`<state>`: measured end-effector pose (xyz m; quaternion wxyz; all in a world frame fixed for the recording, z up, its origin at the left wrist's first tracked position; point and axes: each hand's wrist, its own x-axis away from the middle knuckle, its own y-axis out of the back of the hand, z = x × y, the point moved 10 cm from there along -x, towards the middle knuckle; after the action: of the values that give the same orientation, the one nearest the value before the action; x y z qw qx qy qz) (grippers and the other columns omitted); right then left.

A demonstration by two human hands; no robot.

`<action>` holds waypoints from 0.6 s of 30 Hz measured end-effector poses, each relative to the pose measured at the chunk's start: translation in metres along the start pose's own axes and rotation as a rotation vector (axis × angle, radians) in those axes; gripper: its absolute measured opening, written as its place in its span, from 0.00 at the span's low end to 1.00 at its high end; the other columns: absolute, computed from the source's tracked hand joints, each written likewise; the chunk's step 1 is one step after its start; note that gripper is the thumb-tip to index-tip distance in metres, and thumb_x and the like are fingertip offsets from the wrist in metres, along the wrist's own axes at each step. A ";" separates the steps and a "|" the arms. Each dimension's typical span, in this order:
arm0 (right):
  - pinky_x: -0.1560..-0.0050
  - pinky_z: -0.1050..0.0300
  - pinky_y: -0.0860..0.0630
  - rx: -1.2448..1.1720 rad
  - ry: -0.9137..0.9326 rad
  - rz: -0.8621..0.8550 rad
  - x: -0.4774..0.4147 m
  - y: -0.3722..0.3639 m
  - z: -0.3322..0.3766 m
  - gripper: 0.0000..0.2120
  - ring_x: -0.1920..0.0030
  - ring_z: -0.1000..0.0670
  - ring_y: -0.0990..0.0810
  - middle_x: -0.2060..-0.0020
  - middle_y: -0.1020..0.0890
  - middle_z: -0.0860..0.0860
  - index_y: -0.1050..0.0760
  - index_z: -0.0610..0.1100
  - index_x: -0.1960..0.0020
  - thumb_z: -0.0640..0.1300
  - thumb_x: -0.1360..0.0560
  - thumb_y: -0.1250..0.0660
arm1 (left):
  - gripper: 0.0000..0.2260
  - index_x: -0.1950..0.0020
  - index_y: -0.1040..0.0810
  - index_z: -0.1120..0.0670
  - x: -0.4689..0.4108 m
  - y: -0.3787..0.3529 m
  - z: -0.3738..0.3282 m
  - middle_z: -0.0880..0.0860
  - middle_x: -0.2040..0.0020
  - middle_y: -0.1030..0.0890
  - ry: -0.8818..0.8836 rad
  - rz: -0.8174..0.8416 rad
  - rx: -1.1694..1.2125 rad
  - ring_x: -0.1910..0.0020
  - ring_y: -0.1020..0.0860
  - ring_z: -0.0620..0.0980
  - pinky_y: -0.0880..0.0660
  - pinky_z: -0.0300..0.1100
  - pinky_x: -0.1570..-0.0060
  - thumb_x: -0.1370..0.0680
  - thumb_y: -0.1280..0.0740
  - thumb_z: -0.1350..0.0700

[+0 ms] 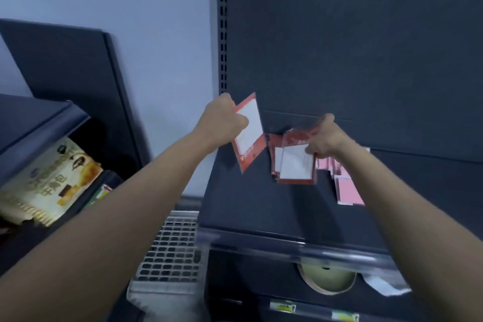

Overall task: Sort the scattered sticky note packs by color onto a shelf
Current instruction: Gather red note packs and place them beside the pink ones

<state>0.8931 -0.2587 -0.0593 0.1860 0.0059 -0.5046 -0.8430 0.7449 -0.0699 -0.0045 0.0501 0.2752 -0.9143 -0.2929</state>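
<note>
Both arms were stretched out over the dark shelf (261, 206) as we sorted sticky note packs. Our left hand (222, 123), fingers curled, gripped a red-bordered pack with a white centre (249, 131) by its nine o'clock edge and held it tilted in the air above the shelf, in front of the dark back panel (339, 60). At three o'clock from it, our right hand (324, 138) pinched the top corner of a second red-and-white pack (296, 162), which hung low over the shelf. Whether its bottom edge touched the board we could not tell through the motion blur. Another red pack (274, 154) sat just behind that one, partly covered by it. Pink packs (347, 188) lay on the shelf at four o'clock from the right hand, partly hidden by the forearm. A slotted upright (223, 34) rose at twelve o'clock from the left hand. Below the shelf's front rail, at six o'clock, a roll of pale tape (326, 278) stood on a lower level. A wire basket (170, 243) showed between our arms at seven o'clock, and a printed snack packet (47, 180) lay in the neighbouring unit at nine o'clock.
</note>
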 end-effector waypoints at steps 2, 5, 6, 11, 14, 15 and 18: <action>0.62 0.59 0.27 0.025 -0.013 0.041 -0.012 -0.013 -0.015 0.28 0.52 0.43 0.24 0.46 0.26 0.37 0.45 0.34 0.36 0.32 0.28 0.31 | 0.07 0.58 0.37 0.54 -0.001 -0.017 0.002 0.53 0.58 0.28 0.051 0.029 -0.028 0.61 0.29 0.48 0.33 0.40 0.66 0.25 0.40 0.64; 0.52 0.53 0.29 0.106 0.019 0.036 -0.025 -0.023 -0.027 0.32 0.43 0.39 0.23 0.42 0.24 0.36 0.44 0.34 0.34 0.35 0.29 0.28 | 0.06 0.48 0.37 0.57 -0.002 -0.031 0.006 0.51 0.57 0.30 0.101 0.032 -0.031 0.62 0.31 0.45 0.36 0.38 0.70 0.23 0.42 0.63; 0.52 0.52 0.29 0.119 0.030 0.035 -0.028 -0.026 -0.029 0.31 0.42 0.38 0.23 0.42 0.24 0.36 0.44 0.34 0.34 0.35 0.29 0.28 | 0.07 0.44 0.37 0.58 -0.001 -0.035 0.008 0.51 0.55 0.29 0.123 0.029 -0.002 0.60 0.30 0.46 0.35 0.37 0.70 0.22 0.42 0.62; 0.56 0.53 0.30 0.168 0.078 -0.005 -0.038 -0.032 -0.036 0.26 0.44 0.37 0.23 0.43 0.23 0.37 0.40 0.36 0.37 0.34 0.29 0.30 | 0.11 0.38 0.39 0.57 0.007 -0.052 0.026 0.55 0.49 0.26 0.298 0.008 0.241 0.54 0.24 0.51 0.26 0.37 0.68 0.20 0.45 0.64; 0.57 0.51 0.31 0.191 0.126 -0.064 -0.042 -0.028 -0.034 0.19 0.46 0.36 0.23 0.45 0.23 0.37 0.39 0.37 0.39 0.35 0.26 0.36 | 0.17 0.35 0.40 0.56 0.012 -0.060 0.034 0.53 0.51 0.26 0.383 -0.003 0.390 0.54 0.23 0.53 0.21 0.44 0.61 0.21 0.43 0.68; 0.58 0.51 0.31 0.189 0.142 -0.081 -0.042 -0.025 -0.033 0.16 0.46 0.35 0.23 0.45 0.23 0.37 0.38 0.37 0.39 0.35 0.25 0.37 | 0.23 0.31 0.43 0.53 0.012 -0.063 0.037 0.51 0.52 0.27 0.393 -0.001 0.416 0.55 0.23 0.53 0.20 0.48 0.59 0.22 0.42 0.69; 0.57 0.52 0.29 0.161 0.168 -0.125 -0.043 -0.010 -0.029 0.16 0.46 0.36 0.23 0.45 0.22 0.37 0.35 0.36 0.39 0.34 0.25 0.37 | 0.36 0.26 0.51 0.45 0.009 -0.078 0.038 0.48 0.54 0.31 0.400 0.043 0.476 0.59 0.25 0.50 0.20 0.51 0.59 0.24 0.42 0.73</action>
<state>0.9356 -0.2653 -0.0893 0.1739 0.1228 -0.5520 -0.8062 0.7642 -0.1081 -0.0805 0.1691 0.3122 -0.9348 -0.0095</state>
